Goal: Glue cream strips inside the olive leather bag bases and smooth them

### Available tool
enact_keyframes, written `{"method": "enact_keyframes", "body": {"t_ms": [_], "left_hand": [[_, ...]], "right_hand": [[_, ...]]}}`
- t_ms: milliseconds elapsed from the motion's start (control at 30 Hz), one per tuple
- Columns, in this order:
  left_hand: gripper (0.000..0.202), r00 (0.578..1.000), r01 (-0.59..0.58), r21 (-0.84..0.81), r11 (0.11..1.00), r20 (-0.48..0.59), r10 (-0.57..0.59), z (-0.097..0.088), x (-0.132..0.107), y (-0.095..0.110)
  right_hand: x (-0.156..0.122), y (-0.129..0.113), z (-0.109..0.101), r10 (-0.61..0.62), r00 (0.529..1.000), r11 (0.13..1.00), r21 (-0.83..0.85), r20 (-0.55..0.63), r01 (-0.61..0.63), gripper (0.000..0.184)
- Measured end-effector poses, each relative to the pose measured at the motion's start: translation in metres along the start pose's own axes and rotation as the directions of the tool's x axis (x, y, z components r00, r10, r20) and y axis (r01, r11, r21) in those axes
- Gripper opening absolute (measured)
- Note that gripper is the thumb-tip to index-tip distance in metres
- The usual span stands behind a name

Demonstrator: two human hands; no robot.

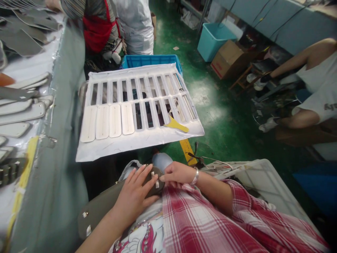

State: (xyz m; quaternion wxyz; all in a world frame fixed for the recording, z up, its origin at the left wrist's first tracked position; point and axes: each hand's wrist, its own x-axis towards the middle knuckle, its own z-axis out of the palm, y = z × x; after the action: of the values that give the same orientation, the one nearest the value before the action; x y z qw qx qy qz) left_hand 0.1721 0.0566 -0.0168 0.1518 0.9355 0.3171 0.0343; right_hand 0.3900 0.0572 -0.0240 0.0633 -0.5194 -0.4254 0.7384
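Your left hand (137, 191) spread across a grey panel (101, 203), your right hand (176, 174) curled at its tip, grip unclear, yellow scraper (176, 124) on slotted white board (110, 146) ahead.

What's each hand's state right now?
Left hand: open, laid over the grey piece.
Right hand: fingers curled at the piece's end; can't tell whether gripping.
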Motion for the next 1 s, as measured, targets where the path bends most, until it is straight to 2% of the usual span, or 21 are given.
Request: {"method": "enact_keyframes", "body": {"t_ms": [67,167,233,300,400,433,467,567,733,833,867,900,933,967,1000], "left_hand": [[0.051,1.000,0.006,-0.006,1.000,-0.006,-0.006,0.000,0.000,0.001],[0.046,0.999,0.031,-0.025,0.999,-0.033,-0.032,0.001,0.000,0.004],[0.042,0.997,0.050,-0.041,0.998,-0.062,-0.053,0.002,0.001,0.007],[0.040,0.993,0.065,-0.055,0.996,-0.094,-0.070,0.002,0.002,0.010],[0.038,0.988,0.074,-0.063,0.995,-0.129,-0.082,0.002,0.002,0.012],[0.038,0.987,0.078,-0.063,0.995,-0.135,-0.086,0.003,0.002,0.013],[0.037,0.986,0.082,-0.064,0.995,-0.138,-0.091,0.003,0.002,0.013],[0.039,0.983,0.095,-0.076,0.993,-0.150,-0.106,0.006,0.004,0.012],[0.042,0.983,0.121,-0.103,0.987,-0.128,-0.134,0.002,0.008,0.016],[0.055,0.985,0.120,-0.160,0.980,-0.108,-0.138,-0.013,-0.014,0.012],[0.058,0.971,0.166,-0.186,0.968,-0.142,-0.194,-0.020,-0.028,0.008],[0.056,0.929,0.263,-0.218,0.940,-0.205,-0.308,-0.026,-0.046,0.003],[0.050,0.839,0.400,-0.261,0.879,-0.281,-0.466,-0.031,-0.066,-0.002],[0.039,0.695,0.546,-0.322,0.774,-0.341,-0.633,-0.036,-0.089,-0.008],[0.029,0.522,0.664,-0.399,0.632,-0.357,-0.774,-0.040,-0.111,-0.013]], "right_hand": [[0.000,0.005,-0.001,-0.012,1.000,0.999,0.045,0.007,0.012,0.032],[0.000,0.011,0.002,-0.033,0.990,0.996,0.080,-0.140,0.044,0.035],[-0.001,0.014,0.006,-0.050,0.965,0.995,0.072,-0.257,0.071,0.036],[-0.002,0.013,0.009,-0.135,0.914,0.990,-0.008,-0.382,0.142,0.034],[-0.002,0.010,0.016,-0.345,0.780,0.938,-0.214,-0.521,0.272,0.022],[-0.001,0.009,0.019,-0.398,0.751,0.916,-0.268,-0.526,0.297,0.020],[0.000,0.009,0.022,-0.434,0.742,0.898,-0.312,-0.512,0.310,0.020],[0.006,0.008,0.032,-0.505,0.749,0.848,-0.411,-0.430,0.335,0.022],[0.017,0.011,0.043,-0.576,0.721,0.792,-0.480,-0.384,0.377,0.030],[0.016,0.014,0.042,-0.579,0.742,0.764,-0.542,-0.338,0.350,0.035],[0.016,0.015,0.040,-0.575,0.743,0.757,-0.567,-0.343,0.324,0.036],[0.016,0.013,0.037,-0.573,0.743,0.744,-0.601,-0.347,0.293,0.037],[0.017,0.010,0.035,-0.592,0.723,0.716,-0.645,-0.356,0.268,0.038],[0.019,0.005,0.034,-0.633,0.681,0.672,-0.698,-0.369,0.247,0.040],[0.020,-0.003,0.036,-0.685,0.639,0.608,-0.757,-0.350,0.238,0.043]]}}
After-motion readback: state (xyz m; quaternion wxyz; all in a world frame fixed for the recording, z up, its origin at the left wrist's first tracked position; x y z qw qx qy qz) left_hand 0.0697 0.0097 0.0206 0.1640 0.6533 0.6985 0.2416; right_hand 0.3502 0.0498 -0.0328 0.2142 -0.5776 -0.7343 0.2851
